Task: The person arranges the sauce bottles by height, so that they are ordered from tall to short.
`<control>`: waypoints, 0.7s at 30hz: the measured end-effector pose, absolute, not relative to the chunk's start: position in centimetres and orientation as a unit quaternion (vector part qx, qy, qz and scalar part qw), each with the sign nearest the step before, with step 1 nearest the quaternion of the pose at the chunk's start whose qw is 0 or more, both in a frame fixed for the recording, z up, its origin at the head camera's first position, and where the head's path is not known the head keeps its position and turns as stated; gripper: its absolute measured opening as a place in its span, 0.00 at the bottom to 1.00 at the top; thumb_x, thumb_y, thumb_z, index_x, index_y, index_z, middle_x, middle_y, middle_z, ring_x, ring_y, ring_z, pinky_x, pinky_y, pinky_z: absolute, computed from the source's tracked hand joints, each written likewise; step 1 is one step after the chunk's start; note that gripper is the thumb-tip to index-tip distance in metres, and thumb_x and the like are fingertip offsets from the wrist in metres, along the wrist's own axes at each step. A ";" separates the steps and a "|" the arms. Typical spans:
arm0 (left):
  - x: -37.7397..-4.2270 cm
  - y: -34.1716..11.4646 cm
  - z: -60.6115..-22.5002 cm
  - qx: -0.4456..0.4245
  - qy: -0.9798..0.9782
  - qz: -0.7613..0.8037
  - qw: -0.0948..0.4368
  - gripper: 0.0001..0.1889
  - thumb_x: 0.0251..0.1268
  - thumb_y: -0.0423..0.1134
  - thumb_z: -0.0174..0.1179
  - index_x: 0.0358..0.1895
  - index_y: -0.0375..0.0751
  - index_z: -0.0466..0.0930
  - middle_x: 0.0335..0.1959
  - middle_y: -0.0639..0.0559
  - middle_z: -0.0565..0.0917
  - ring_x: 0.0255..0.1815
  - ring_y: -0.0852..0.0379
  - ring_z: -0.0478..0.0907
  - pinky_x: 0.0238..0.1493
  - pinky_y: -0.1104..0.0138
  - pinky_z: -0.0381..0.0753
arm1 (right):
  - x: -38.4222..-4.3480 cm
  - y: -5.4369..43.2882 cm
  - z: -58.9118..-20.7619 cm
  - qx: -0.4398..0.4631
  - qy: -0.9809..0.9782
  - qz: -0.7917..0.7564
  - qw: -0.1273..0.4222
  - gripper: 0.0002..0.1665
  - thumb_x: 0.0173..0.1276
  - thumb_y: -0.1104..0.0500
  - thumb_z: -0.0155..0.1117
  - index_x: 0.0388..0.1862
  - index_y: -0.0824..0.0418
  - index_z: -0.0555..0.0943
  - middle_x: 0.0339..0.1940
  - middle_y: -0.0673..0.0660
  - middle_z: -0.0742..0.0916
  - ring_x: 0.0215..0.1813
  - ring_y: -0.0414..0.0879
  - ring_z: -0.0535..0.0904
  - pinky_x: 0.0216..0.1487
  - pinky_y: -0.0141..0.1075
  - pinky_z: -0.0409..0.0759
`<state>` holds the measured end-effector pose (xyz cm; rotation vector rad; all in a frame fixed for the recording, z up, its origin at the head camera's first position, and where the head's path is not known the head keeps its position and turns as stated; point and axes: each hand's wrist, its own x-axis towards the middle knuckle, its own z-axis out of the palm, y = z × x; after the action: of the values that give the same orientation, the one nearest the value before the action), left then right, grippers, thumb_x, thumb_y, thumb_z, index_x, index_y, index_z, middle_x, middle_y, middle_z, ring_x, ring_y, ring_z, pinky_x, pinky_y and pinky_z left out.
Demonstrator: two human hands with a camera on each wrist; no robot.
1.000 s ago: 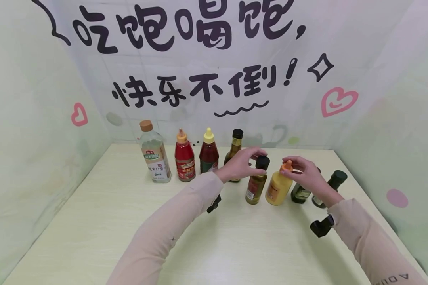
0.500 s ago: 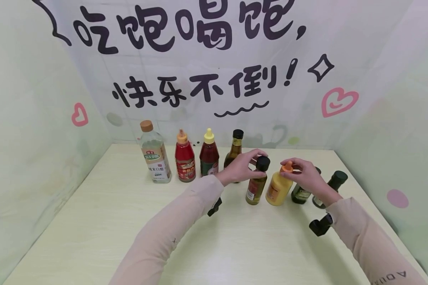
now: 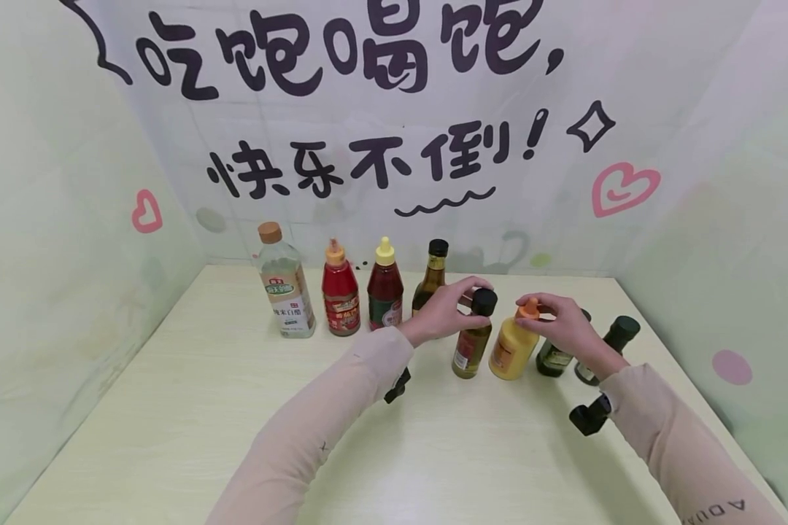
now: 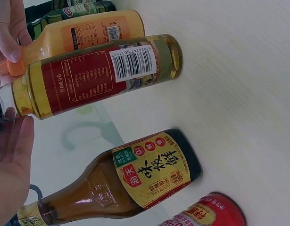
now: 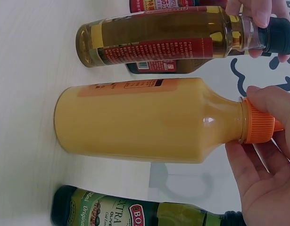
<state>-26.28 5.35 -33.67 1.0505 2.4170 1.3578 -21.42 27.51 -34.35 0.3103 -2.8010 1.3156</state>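
My left hand (image 3: 448, 308) pinches the neck of an oil bottle (image 3: 470, 351) just below its black cap, thumb on one side and fingers on the other. Beside it, my right hand (image 3: 562, 322) grips the orange cap of a yellow squeeze bottle (image 3: 511, 351). Both bottles stand upright on the table, close together. In the left wrist view, the oil bottle (image 4: 88, 77) shows a red label with a barcode. The right wrist view has the thumb and fingers on either side of the ribbed orange cap (image 5: 259, 123).
Behind the left hand stands a soy sauce bottle (image 3: 438, 264). Two red sauce bottles, one ketchup-like (image 3: 340, 295) and one darker (image 3: 385, 292), and a clear vinegar bottle (image 3: 287, 295) line up leftward. Two dark green bottles, the outer one (image 3: 620, 332) black-capped, stand right. Fabric walls enclose the table (image 3: 171, 423).
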 end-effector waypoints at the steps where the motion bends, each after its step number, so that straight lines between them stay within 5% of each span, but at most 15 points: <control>1: -26.3 5.4 -33.7 0.351 0.812 0.458 0.088 0.24 0.52 0.37 0.63 0.54 0.49 0.67 0.46 0.51 0.77 0.45 0.60 0.73 0.36 0.74 0.76 | -21.4 27.5 -34.3 0.098 -0.901 0.422 0.016 0.21 0.59 0.55 0.62 0.49 0.65 0.74 0.47 0.63 0.78 0.49 0.57 0.72 0.39 0.34 0.77; 21: -25.8 5.7 -34.5 0.341 0.792 0.503 0.062 0.24 0.52 0.34 0.63 0.54 0.48 0.70 0.46 0.50 0.77 0.41 0.61 0.75 0.36 0.74 0.76 | -21.6 27.5 -34.3 0.105 -0.905 0.411 0.021 0.20 0.58 0.57 0.63 0.47 0.65 0.75 0.45 0.63 0.79 0.48 0.58 0.73 0.38 0.32 0.77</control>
<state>-25.79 5.70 -34.49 1.0296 2.3938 1.5204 -21.58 27.51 -34.27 0.3249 -2.8061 1.2755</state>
